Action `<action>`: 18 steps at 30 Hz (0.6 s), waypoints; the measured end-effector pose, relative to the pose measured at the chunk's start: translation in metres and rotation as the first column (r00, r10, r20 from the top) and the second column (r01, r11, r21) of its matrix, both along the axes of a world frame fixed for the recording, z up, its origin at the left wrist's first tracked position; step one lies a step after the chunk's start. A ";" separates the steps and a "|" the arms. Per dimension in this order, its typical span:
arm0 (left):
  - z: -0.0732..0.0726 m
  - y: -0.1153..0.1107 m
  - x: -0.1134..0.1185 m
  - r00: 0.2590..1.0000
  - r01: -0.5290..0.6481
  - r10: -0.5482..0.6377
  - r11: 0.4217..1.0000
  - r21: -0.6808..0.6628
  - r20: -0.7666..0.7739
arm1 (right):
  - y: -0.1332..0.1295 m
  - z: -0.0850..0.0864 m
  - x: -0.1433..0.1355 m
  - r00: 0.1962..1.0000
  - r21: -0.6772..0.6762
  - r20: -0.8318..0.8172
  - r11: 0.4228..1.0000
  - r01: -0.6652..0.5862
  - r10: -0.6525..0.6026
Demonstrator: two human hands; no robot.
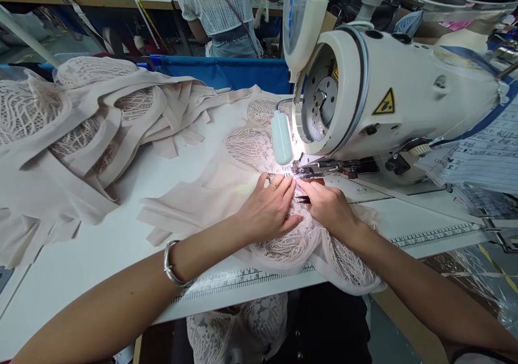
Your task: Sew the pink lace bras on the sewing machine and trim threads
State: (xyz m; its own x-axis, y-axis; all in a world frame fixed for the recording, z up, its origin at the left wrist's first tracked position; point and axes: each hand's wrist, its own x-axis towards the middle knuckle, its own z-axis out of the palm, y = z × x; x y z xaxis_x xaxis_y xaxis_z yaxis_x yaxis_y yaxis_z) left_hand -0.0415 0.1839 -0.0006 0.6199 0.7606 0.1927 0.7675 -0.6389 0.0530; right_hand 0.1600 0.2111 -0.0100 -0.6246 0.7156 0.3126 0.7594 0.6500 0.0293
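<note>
A beige lace bra (283, 245) lies under the needle area of a white sewing machine (364, 94), lit by a small lamp (281, 137). My left hand (269, 204) rests on the lace with its fingers stretched toward the presser foot (297, 168) and its thumb apart. Close beside it, my right hand (329, 204) is closed, its fingertips on the lace at the foot. Dark pointed blades of thread snips (302, 199) stick out from under that hand; their handle is hidden. More joined lace cups (249, 145) lie behind the foot.
A heap of beige lace bras (101, 110) covers the table's left side. A measuring scale (226, 285) runs along the front edge of the white table (101, 277). Another bra (238, 326) lies on my lap. Behind a blue cloth bin (226, 72) stands a person (226, 7).
</note>
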 end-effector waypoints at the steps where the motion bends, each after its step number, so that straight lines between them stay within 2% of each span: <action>1: 0.000 0.000 0.000 1.000 -0.003 0.003 1.000 -0.001 -0.003 | 0.000 0.000 0.000 1.000 -0.006 -0.004 1.000 0.000 0.000; 7: 0.000 0.000 0.000 1.000 -0.015 0.015 1.000 0.007 -0.014 | 0.000 0.001 -0.002 1.000 -0.032 -0.015 0.999 0.009 -0.009; 10: -0.002 0.001 0.000 1.000 -0.008 0.009 0.999 0.038 -0.029 | 0.001 0.004 -0.004 0.999 -0.096 -0.036 0.995 0.033 -0.036; 14: -0.001 -0.004 0.001 0.989 0.132 -0.123 0.983 0.126 -0.082 | 0.002 0.013 -0.002 0.987 -0.209 -0.065 0.969 0.132 -0.148; 16: 0.001 -0.008 0.002 0.976 0.204 -0.193 0.973 0.106 -0.102 | 0.002 0.016 0.002 0.985 -0.228 -0.120 0.969 0.097 -0.127; 18: 0.004 -0.011 0.001 0.972 0.220 -0.214 0.974 0.053 -0.095 | 0.002 0.017 0.006 0.982 -0.226 -0.179 0.974 0.019 -0.061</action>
